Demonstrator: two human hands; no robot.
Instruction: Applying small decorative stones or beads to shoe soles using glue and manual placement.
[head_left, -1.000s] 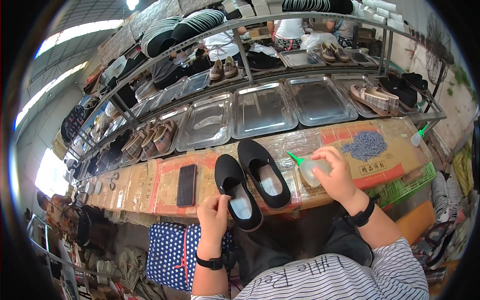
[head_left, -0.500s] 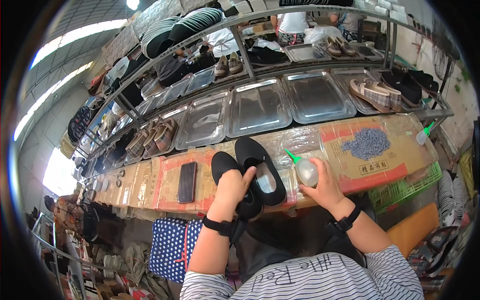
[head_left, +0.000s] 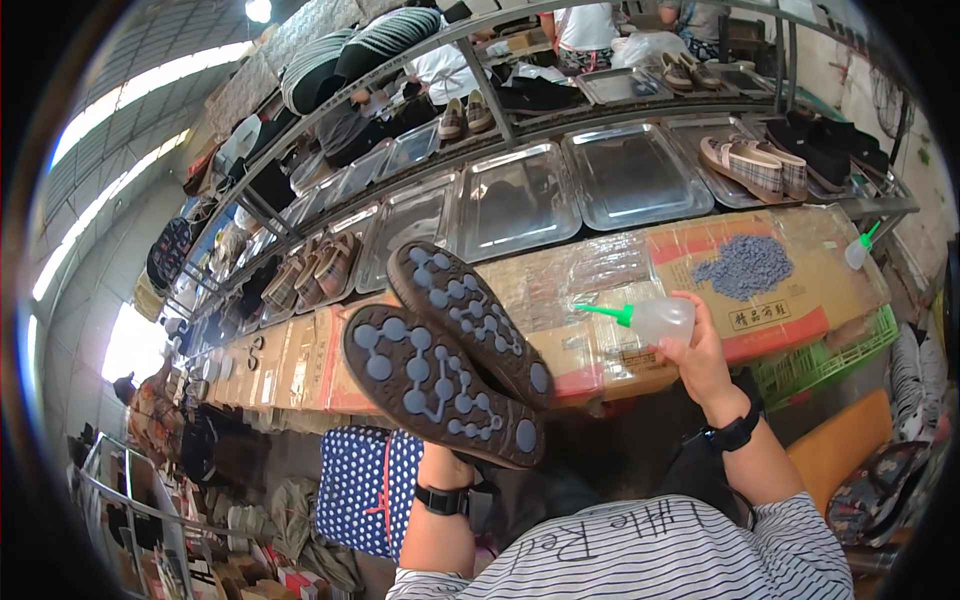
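A pair of shoes is held up with the soles facing me: one brown sole (head_left: 440, 385) with blue-grey dots and lines lies lower left, and a like sole (head_left: 470, 315) overlaps behind it. My left hand (head_left: 447, 462) holds the pair from behind; its fingers are hidden by the soles. In my right hand (head_left: 700, 350) is a translucent squeeze bottle (head_left: 665, 321), tipped on its side, fingers wrapped round its base. Its thin green nozzle (head_left: 605, 313) points left toward the shoes, apart from them.
A heap of small blue-grey bits (head_left: 745, 266) lies on the cardboard-covered bench (head_left: 620, 265). Another green-tipped bottle (head_left: 860, 245) stands at its right end. Behind runs a metal rack with trays (head_left: 520, 205) and plaid shoes (head_left: 755, 167). A polka-dot bag (head_left: 365, 490) is lower left.
My left hand has lifted and turned the black shoes over, so their soles show and cover the phone. My right hand has tipped the bottle sideways and moved right.
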